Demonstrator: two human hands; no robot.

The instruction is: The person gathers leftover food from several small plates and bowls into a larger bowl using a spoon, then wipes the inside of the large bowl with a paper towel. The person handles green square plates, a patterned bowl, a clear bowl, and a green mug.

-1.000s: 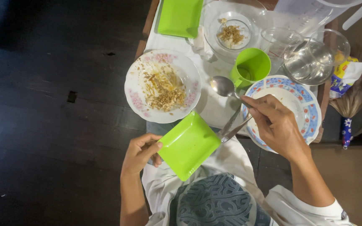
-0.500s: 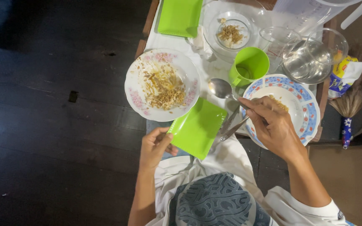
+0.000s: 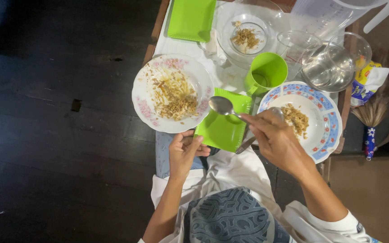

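The right hand point(image 3: 278, 141) is closed around the handles of metal cutlery, pinching them between thumb and fingers; a spoon point(image 3: 223, 106) projects from it to the left, its bowl hovering over the small green square plate point(image 3: 223, 128). A second utensil appears to be gripped with it, its end showing below the hand, though what kind cannot be told. The left hand point(image 3: 184, 150) has its fingers curled at the near edge of the green plate, touching or lightly gripping that edge — the contact itself is partly hidden. To handle this step well, keep the spoon bowl level and low over the plate, and steady the plate's edge so it does not slide on the white cloth. The green plate lies flat and looks clean, with a raised rim; it sits between the pink-flowered plate point(image 3: 146, 90) with noodle scraps on the left and the blue-patterned plate point(image 3: 327, 119) holding a little food on the right. Just beyond it stands a green cup point(image 3: 271, 69); farther back are a glass bowl point(image 3: 248, 36), clear glasses and another green plate point(image 3: 191, 19).
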